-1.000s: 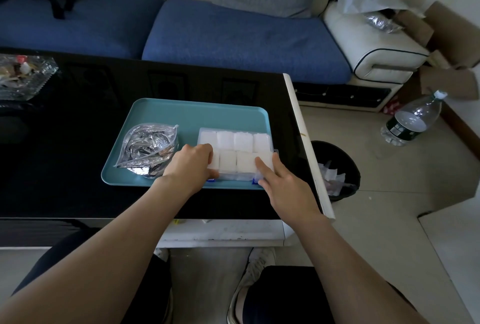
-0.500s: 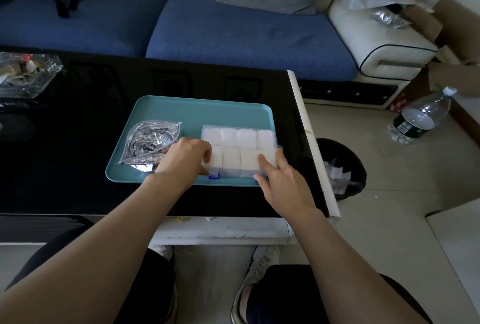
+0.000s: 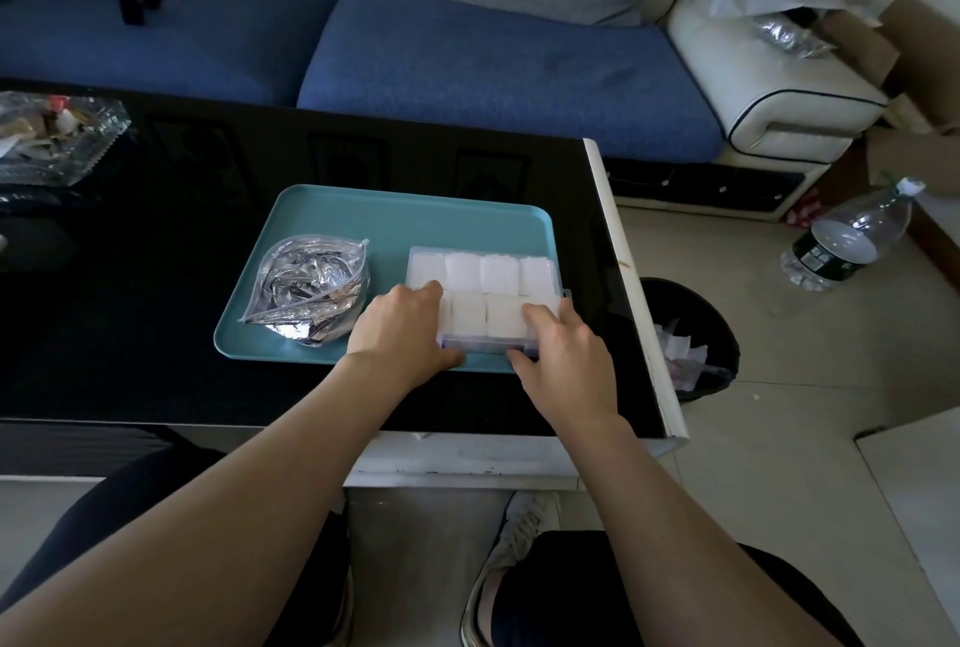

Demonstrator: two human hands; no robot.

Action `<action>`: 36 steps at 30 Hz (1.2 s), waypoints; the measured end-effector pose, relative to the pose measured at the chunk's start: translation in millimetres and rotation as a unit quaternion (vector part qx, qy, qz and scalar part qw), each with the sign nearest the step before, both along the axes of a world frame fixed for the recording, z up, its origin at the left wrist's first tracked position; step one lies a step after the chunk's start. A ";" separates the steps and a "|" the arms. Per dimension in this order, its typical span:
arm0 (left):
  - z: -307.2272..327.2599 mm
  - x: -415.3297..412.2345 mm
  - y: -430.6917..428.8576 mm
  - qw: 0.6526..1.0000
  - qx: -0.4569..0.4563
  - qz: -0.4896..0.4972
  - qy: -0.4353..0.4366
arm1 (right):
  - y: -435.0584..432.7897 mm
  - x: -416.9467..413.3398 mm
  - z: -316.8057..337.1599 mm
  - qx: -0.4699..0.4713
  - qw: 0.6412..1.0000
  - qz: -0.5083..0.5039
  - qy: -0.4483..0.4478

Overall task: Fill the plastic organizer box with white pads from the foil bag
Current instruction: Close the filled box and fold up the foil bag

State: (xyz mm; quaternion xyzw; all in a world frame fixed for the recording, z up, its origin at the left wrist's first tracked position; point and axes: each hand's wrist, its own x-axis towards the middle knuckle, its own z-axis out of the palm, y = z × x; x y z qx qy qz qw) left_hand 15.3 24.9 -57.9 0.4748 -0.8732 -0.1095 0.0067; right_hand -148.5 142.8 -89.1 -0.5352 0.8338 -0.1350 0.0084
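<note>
Head view: box sits on the right half of the tray, at 3 o'clock from the bag and just beside it. Tray is on the black table, with a bin on the floor at 3 o'clock. All the box cells that show hold pads, two rows, so the fill looks done. A clear lid seems to be down over them, not certain. Left hand grips the near-left corner, fingers curled over the top, thumb at the front edge. Right hand pinches the near-right corner the same way, fingers on top, thumb at the front

Step looks like snapping the front latches. To do it well: press down evenly at both corners, squeeze thumb against fingers at each clip, keep the box flat on the tray so it can't slide toward 12, and check that no pad edge is caught under the lid rim

Box long axis runs 9 to 3, right end turned a touch toward 6. Latch side faces 6, toward the person, back edge faces 12. Bag mouth points about 1 o'clock
</note>
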 end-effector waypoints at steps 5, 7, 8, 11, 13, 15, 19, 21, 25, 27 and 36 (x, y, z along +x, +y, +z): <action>-4.9 -7.5 -0.5 1.000 0.001 0.020 0.000 | -11.5 1.8 0.7 0.006 1.000 -0.012 -0.014; -5.9 -9.7 -2.9 0.999 0.007 0.031 0.004 | -17.6 3.0 2.0 0.005 0.999 -0.019 -0.028; -6.1 -11.0 -4.2 0.999 0.009 0.034 0.001 | -20.5 4.0 3.3 0.008 0.999 -0.024 -0.037; -5.1 -15.1 -6.7 0.998 0.027 0.050 -0.023 | -27.8 7.6 9.2 0.031 0.997 -0.038 -0.057; -4.4 -16.5 -10.6 0.997 0.046 0.058 -0.038 | -31.9 10.1 13.8 0.056 0.997 -0.035 -0.050; -3.8 -16.1 -16.2 0.996 0.059 0.053 -0.041 | -34.7 10.6 18.8 0.076 0.996 -0.024 -0.040; 1.0 -13.7 -22.2 0.997 0.062 0.019 -0.035 | -34.1 3.8 31.5 0.100 0.995 0.011 -0.029; 4.2 -11.8 -21.6 0.998 0.060 0.002 -0.037 | -31.0 -2.9 36.6 0.104 0.993 0.037 -0.036; 10.0 -5.8 -19.0 0.997 0.060 -0.026 -0.037 | -25.4 -11.4 46.4 0.103 0.990 0.051 -0.075; 11.4 -3.9 -18.0 0.997 0.060 -0.034 -0.038 | -24.2 -11.6 52.3 0.101 0.990 0.045 -0.088; 16.7 -2.1 -15.6 0.997 0.050 -0.040 -0.052 | -24.3 -11.2 63.4 0.110 0.987 0.025 -0.118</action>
